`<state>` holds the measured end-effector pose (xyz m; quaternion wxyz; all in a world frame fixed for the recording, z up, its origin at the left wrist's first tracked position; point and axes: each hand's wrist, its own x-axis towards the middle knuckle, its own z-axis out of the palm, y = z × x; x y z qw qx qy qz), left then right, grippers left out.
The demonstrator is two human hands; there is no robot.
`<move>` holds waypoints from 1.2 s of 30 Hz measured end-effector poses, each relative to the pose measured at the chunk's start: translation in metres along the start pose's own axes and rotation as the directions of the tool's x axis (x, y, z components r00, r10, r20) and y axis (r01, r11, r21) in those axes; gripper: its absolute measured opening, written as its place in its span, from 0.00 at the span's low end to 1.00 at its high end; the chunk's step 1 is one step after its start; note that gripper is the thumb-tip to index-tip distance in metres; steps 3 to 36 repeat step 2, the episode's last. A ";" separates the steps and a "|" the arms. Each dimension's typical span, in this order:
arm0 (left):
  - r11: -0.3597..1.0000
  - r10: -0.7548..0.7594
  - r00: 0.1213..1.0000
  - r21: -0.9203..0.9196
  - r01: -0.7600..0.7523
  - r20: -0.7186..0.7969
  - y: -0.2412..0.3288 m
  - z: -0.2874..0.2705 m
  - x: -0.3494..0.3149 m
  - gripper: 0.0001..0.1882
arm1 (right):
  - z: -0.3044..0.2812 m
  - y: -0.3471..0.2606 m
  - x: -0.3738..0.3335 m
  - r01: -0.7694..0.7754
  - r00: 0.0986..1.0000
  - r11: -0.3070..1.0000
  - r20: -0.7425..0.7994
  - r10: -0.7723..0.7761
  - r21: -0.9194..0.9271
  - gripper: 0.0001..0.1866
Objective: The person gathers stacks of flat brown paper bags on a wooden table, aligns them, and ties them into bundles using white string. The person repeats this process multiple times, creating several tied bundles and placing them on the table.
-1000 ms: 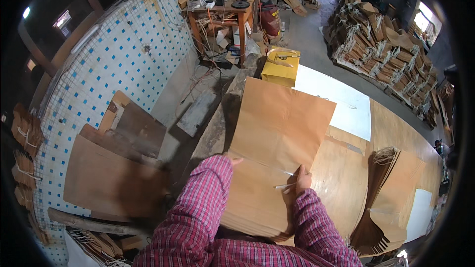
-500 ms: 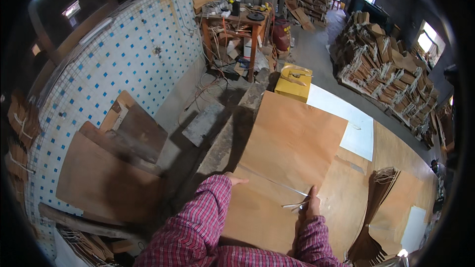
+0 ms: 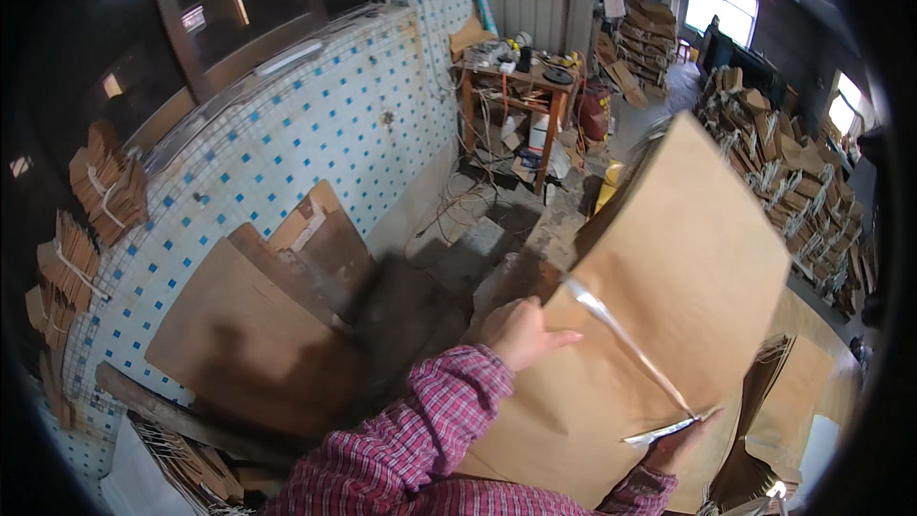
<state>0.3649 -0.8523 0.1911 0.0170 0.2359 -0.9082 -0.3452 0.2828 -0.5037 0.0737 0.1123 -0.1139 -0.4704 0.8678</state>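
A bundle of large brown paper sheets or bags (image 3: 697,229), bound across the middle by a shiny whitish strap (image 3: 621,333), is raised and tilted in front of me. My left hand (image 3: 521,333) grips its left edge near one end of the strap, thumb lying on top and the other fingers mostly hidden by the edge. At the right edge my right hand (image 3: 676,446) clasps the bundle beside the strap's loose end (image 3: 659,432); its fingers underneath are out of sight.
A second stack of brown paper bags (image 3: 788,401) stands at the right on the wooden table (image 3: 812,320). Beyond the bundle, a yellow box (image 3: 608,186) shows partly. A cluttered workbench (image 3: 516,76) is at the back; large tied bundles (image 3: 793,172) fill the far right. Boards (image 3: 248,315) lean against the tiled wall.
The bundle has come up off the table, its far end tilted up and swung right. Both hands have moved right with it. My view has turned somewhat left.
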 end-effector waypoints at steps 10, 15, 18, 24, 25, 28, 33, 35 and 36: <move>0.961 0.275 0.938 0.079 -0.264 -0.212 0.010 -0.038 -0.038 0.37 | -0.020 -0.004 -0.021 0.038 0.996 0.996 0.072 -0.044 0.084 0.43; 0.961 0.275 0.938 0.079 -0.264 -0.212 0.010 -0.038 -0.038 0.37 | -0.020 -0.004 -0.021 0.038 0.996 0.996 0.072 -0.044 0.084 0.43; 0.961 0.275 0.938 0.079 -0.264 -0.212 0.010 -0.038 -0.038 0.37 | -0.020 -0.004 -0.021 0.038 0.996 0.996 0.072 -0.044 0.084 0.43; 0.961 0.275 0.938 0.079 -0.264 -0.212 0.010 -0.038 -0.038 0.37 | -0.020 -0.004 -0.021 0.038 0.996 0.996 0.072 -0.044 0.084 0.43; 0.961 0.275 0.938 0.079 -0.264 -0.212 0.010 -0.038 -0.038 0.37 | -0.020 -0.004 -0.021 0.038 0.996 0.996 0.072 -0.044 0.084 0.43; 0.961 0.275 0.938 0.079 -0.264 -0.212 0.010 -0.038 -0.038 0.37 | -0.020 -0.004 -0.021 0.038 0.996 0.996 0.072 -0.044 0.084 0.43; 0.961 0.275 0.938 0.079 -0.264 -0.212 0.010 -0.038 -0.038 0.37 | -0.020 -0.004 -0.021 0.038 0.996 0.996 0.072 -0.044 0.084 0.43; 0.961 0.275 0.938 0.079 -0.264 -0.212 0.010 -0.038 -0.038 0.37 | -0.020 -0.004 -0.021 0.038 0.996 0.996 0.072 -0.044 0.084 0.43; 0.961 0.275 0.938 0.079 -0.264 -0.212 0.010 -0.038 -0.038 0.37 | -0.020 -0.004 -0.021 0.038 0.996 0.996 0.072 -0.044 0.084 0.43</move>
